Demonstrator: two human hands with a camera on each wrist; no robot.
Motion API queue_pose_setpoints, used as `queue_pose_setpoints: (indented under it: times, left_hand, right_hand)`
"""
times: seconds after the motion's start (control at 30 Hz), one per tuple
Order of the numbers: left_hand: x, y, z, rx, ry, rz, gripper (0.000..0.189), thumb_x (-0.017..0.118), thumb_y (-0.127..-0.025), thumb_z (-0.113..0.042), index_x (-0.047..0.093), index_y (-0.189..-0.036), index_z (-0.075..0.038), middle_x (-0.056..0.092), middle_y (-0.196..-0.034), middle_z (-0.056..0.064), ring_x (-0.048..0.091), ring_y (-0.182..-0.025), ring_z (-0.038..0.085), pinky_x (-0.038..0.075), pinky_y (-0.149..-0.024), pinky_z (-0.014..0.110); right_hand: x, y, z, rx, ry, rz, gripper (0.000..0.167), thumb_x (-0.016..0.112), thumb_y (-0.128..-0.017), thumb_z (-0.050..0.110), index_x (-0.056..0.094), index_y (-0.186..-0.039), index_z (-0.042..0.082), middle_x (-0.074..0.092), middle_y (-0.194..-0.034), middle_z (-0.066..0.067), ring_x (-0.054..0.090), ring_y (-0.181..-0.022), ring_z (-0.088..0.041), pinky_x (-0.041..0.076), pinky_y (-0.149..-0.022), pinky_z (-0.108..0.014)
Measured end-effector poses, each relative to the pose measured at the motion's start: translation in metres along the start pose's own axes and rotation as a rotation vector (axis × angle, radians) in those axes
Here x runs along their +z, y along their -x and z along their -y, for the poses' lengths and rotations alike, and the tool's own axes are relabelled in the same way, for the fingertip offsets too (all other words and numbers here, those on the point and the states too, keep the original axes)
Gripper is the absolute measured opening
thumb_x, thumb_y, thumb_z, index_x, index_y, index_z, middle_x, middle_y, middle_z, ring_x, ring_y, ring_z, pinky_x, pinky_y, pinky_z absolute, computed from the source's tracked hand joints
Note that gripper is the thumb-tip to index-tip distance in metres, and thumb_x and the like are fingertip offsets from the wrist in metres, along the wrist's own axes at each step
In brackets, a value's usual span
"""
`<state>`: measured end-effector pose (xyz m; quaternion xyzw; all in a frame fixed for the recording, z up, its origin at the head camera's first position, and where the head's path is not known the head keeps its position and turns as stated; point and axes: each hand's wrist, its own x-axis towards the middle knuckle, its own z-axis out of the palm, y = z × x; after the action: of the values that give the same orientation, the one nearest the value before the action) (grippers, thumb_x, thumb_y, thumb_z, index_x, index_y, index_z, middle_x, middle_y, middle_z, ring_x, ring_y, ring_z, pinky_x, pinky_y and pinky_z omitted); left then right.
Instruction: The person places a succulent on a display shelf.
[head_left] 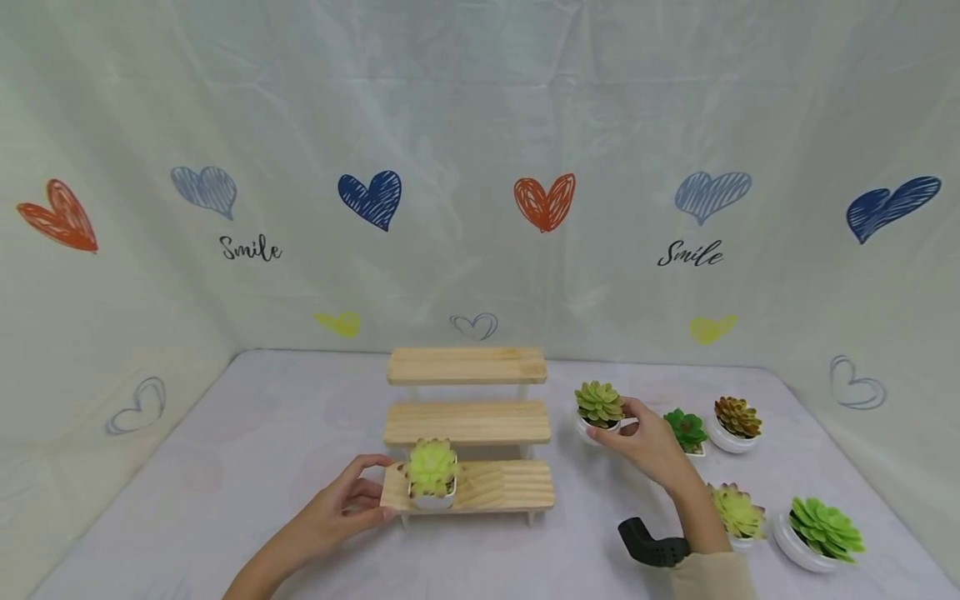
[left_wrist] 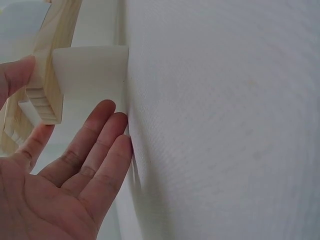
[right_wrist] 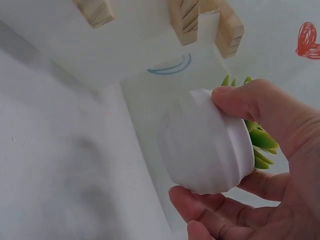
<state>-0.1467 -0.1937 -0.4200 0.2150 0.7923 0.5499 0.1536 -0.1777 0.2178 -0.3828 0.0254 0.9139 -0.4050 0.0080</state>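
A three-tier wooden shelf (head_left: pixel 468 423) with pale legs stands mid-table. My left hand (head_left: pixel 337 508) grips the left end of its lowest board (left_wrist: pixel 47 85), thumb on the front edge and index finger at the back; the other fingers extend below it. On that board, near its left end, is a yellow-green succulent in a square white pot (head_left: pixel 432 475). Right of the shelf, my right hand (head_left: pixel 651 442) holds a green succulent (head_left: pixel 600 403) by its round white pot (right_wrist: pixel 200 142). In the right wrist view the pot is tilted, its underside raised off the table.
At the right are more potted succulents: a dark green one (head_left: pixel 686 429), a brown one (head_left: pixel 737 417), a yellow-green one (head_left: pixel 738 511) partly behind the right forearm, and a bright green one (head_left: pixel 825 530). A black curved object (head_left: pixel 651 543) juts from the right wrist. A printed curtain (head_left: pixel 465 108) hangs behind.
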Motion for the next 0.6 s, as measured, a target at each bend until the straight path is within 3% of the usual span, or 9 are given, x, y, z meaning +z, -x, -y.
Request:
queue_pose_setpoints:
  times: [0.3, 0.6]
  left_hand:
    - [0.0, -0.001, -0.001, 0.005, -0.007, -0.004, 0.059, 0.062, -0.09, -0.017, 0.029, -0.135, -0.002, 0.064, -0.105, 0.018, 0.062, -0.093, 0.004, 0.049, -0.076, 0.022]
    - [0.0, -0.001, -0.002, 0.001, -0.009, 0.0, 0.058, 0.063, -0.089, -0.018, 0.03, -0.134, -0.002, 0.063, -0.106, 0.018, 0.061, -0.093, 0.004, 0.049, -0.076, 0.021]
  right_hand:
    - [-0.011, 0.016, 0.03, -0.007, 0.024, -0.024, 0.08, 0.07, -0.079, 0.044, 0.037, -0.135, -0.002, 0.057, -0.112, -0.021, 0.058, -0.089, -0.021, 0.046, -0.063, -0.029]
    - [-0.01, 0.032, 0.061, -0.056, -0.027, 0.028, 0.076, 0.072, -0.078, 0.042, 0.041, -0.134, 0.002, 0.059, -0.107, -0.014, 0.058, -0.086, -0.016, 0.046, -0.063, -0.028]
